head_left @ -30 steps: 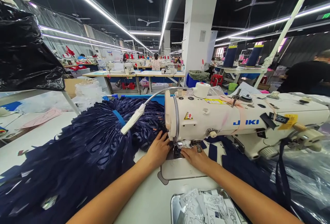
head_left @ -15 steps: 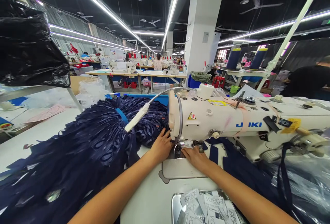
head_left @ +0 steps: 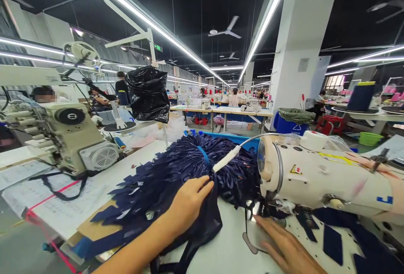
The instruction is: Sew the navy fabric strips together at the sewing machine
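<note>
My left hand point(head_left: 187, 203) rests on a big heap of dark navy fabric strips point(head_left: 164, 181), fingers curled over the strips at the heap's near edge. My right hand point(head_left: 282, 244) lies flat on the table by the needle plate, fingers stretched toward the presser foot point(head_left: 268, 208) of the cream sewing machine point(head_left: 318, 177). A blue band point(head_left: 203, 156) ties the heap. More navy pieces point(head_left: 331, 236) lie under the machine arm.
A white gooseneck lamp point(head_left: 225, 160) reaches over the heap. Another sewing machine point(head_left: 66, 137) stands at left, with a black plastic bag point(head_left: 148, 93) hanging behind it. A white pillar point(head_left: 299, 55) rises at back right. Other people sit at distant tables.
The view has swung left. My left hand has moved from beside the needle out onto the fabric heap. My right hand has slid back a little from the presser foot.
</note>
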### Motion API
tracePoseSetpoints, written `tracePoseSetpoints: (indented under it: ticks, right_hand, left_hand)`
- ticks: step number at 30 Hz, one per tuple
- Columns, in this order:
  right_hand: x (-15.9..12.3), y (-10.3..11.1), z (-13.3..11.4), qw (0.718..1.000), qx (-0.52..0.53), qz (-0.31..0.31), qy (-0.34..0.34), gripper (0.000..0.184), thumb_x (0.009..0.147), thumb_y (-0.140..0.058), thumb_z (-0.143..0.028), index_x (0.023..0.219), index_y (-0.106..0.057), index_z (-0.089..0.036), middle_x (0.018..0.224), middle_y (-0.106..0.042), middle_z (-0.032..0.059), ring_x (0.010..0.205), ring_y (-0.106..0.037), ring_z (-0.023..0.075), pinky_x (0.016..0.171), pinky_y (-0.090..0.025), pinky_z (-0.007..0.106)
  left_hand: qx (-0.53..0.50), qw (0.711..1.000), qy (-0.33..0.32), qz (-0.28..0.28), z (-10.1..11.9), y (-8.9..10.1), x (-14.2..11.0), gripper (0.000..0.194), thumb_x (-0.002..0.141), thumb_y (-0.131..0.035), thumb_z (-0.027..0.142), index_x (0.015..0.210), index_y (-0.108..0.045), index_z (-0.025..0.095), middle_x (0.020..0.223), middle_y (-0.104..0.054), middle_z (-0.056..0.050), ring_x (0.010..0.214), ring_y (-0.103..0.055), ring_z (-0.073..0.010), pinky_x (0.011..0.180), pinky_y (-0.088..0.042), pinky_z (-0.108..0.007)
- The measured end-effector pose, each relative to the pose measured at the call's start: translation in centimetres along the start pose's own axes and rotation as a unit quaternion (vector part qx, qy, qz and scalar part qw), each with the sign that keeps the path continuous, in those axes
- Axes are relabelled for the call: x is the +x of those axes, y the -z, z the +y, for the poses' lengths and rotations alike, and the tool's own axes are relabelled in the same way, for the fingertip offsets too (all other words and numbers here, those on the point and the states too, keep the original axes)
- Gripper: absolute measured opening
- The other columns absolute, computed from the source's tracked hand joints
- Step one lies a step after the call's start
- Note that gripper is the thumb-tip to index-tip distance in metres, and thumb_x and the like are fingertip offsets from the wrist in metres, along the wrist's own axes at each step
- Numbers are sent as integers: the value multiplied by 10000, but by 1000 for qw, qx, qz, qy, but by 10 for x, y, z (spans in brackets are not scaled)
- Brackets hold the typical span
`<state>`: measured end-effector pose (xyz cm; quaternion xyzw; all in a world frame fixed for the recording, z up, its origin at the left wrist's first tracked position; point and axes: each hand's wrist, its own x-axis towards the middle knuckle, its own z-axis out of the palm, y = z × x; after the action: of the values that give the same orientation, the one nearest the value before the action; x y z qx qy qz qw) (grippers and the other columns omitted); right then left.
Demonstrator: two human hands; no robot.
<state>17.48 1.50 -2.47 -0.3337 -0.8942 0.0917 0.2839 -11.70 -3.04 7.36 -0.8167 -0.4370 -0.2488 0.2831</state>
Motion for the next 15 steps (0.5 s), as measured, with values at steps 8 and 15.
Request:
tracePoseSetpoints:
  ticks: [8,15]
  right_hand:
    - [74,-44,-41,978,135,44,-151,538,873,-335,-368,1358,-327,-136,1229,-540,145,1131,-509,228,961,-395,395]
    - [131,-60,-16,967,64,119,-216,509,901,-256,-333,1297,-363,-32,1236,-512,223,1155,-489,264,951,-384,416]
  left_hand:
    - [34,972,-92,-213,13,-4,-12,325,822,-501,118,1128,-511,228,1306,-452,-93,954,-536,-227,824,-416,-400]
    - [-110,951,-95,-272,61,-53,-11,17,755,-566,167,745,-570,180,696,-634,-16,563,-557,-160,505,-414,-268]
